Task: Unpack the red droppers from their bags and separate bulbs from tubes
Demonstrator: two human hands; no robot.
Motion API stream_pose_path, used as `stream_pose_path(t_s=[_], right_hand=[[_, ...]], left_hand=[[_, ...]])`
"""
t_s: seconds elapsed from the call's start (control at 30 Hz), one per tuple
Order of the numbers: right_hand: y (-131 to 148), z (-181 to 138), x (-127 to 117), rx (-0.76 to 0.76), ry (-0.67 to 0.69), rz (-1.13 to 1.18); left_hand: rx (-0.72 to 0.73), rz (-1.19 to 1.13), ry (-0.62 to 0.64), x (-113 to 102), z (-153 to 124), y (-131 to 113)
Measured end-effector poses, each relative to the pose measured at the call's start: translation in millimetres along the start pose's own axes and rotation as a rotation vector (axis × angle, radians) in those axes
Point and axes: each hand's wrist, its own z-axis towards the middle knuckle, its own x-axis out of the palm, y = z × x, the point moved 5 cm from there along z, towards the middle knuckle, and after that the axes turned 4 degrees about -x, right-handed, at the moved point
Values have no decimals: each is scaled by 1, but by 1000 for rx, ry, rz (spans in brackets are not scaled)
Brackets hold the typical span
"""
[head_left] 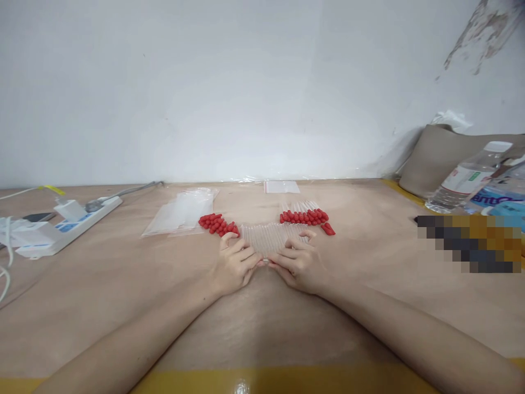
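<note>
Left hand [234,265]: rests on the surface [123,295] at centre, fingers curled, fingertips touching the near left edge of the clear tubes [268,238].
Right hand [299,262]: mirrors it just beside, fingers bent, thumb lying on the tubes' right part.
Grip: both hands' fingertips nearly meet at the row's near edge; half closed, but whether either pinches a single tube cannot be told.
Clear tubes: a flat row lying side by side, centre of the surface, just beyond the hands.
Red caps [217,224]: a loose pile touching the row's far left corner.
Capped tubes [305,215]: a row with red ends, just beyond the clear tubes on the right.
Plastic bags [180,216]: clear, left of the caps.
Power strip [69,224]: white, far left.
Water bottle [467,178]: lying tilted, far right.
</note>
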Motion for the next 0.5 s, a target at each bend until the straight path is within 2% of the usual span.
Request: stream_pose_path(t_s=[0.23, 0.4, 0.5], right_hand=[[3, -4, -8, -64, -124, -129], [5, -13, -17, -186, -201, -178], [-12, -18, -25, -108, -201, -194]], left_hand=[[-6, -12, -1, -1, -1, -1], [-25, -64, 23, -1, -4, 0], [-135, -98, -4, -3, -10, 18]])
